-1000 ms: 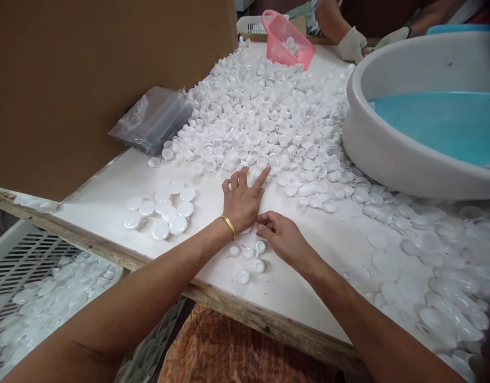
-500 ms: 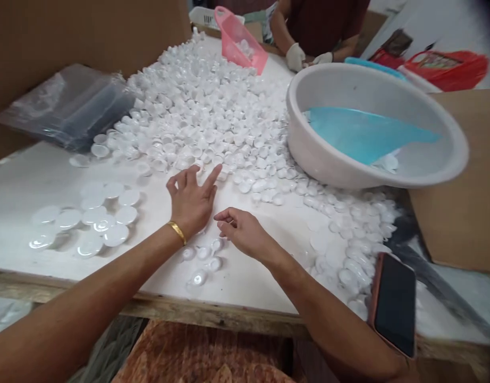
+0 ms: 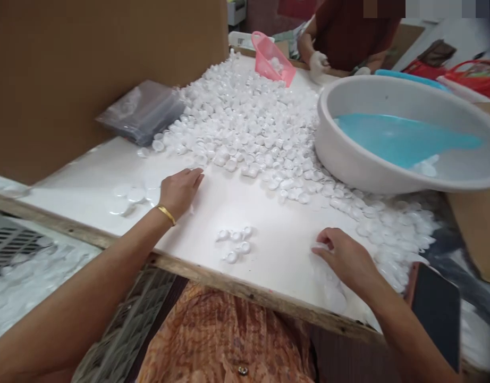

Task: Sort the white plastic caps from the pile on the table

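Note:
On the white tabletop, my left hand (image 3: 182, 192), with a gold bracelet at the wrist, is beside a few flat white plastic discs (image 3: 136, 194). Its fingers are bent together, and what they hold, if anything, is hidden. Further right, my right hand (image 3: 343, 258) pinches the edge of a white plastic disc (image 3: 320, 247) between thumb and fingers. More blurred white discs (image 3: 335, 298) lie below it. Between the hands sits a small cluster of white cup-like plastic pieces (image 3: 236, 235). Behind them spreads a large heap of similar white pieces (image 3: 248, 117).
A grey basin (image 3: 328, 143) with a blue sheet inside stands at right. A phone (image 3: 436, 314) lies at the near right edge. Clear plastic bags (image 3: 141, 109) lie by a cardboard wall (image 3: 109, 48). A pink scoop (image 3: 264, 66) stands at the back, near a co-worker's gloved hand (image 3: 319, 63).
My right hand has moved right, away from my left, and now pinches a disc. My left hand has moved left to the flat discs, its fingers drawn together. The view has turned left.

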Tool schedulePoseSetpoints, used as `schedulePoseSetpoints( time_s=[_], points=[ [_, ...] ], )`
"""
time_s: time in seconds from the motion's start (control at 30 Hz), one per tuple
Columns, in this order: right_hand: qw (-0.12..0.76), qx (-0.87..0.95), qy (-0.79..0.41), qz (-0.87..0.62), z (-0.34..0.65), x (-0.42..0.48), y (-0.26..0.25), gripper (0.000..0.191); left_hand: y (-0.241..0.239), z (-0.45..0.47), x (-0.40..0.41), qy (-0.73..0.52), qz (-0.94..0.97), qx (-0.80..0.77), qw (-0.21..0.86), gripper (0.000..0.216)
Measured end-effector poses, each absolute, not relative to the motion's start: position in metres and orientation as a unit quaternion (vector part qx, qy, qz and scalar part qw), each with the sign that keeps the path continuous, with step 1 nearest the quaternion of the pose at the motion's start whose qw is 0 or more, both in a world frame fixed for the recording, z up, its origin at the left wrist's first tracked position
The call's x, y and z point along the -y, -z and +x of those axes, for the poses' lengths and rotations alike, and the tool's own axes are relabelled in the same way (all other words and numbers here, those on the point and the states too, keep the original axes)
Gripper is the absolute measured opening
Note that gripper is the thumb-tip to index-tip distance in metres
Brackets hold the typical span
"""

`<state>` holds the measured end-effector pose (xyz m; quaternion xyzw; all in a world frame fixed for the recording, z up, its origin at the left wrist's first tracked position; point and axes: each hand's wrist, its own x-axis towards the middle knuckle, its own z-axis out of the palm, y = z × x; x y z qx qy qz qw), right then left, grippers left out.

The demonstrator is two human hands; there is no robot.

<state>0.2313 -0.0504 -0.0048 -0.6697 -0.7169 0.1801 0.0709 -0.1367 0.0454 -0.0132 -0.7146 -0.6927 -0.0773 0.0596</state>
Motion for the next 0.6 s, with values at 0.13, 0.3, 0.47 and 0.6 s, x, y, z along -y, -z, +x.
schedulePoseSetpoints(
  time_s=[0.13,0.3,0.47,0.6],
  points=[
    [0.175,0.685,-0.224,-0.671,0.194,0.045,-0.017,0.018,0.001,-0.134,-0.037,0.144,-0.701,0.697,0.046,0.037],
    [0.316,0.754,-0.323,-0.477,0.111,0.035,-0.02,0.003,-0.017,-0.1,-0.001,0.226,-0.652,0.663,-0.291,0.037],
    [0.328,0.838,-0.234,-0.369,0.071,0.03,0.008,0.013,-0.017,-0.09,0.032,0.242,-0.537,0.606,-0.535,0.026],
    [0.27,0.882,-0.186,-0.339,0.072,0.036,0.024,0.012,0.0,-0.098,0.042,0.277,-0.469,0.636,-0.546,0.026]
  ],
)
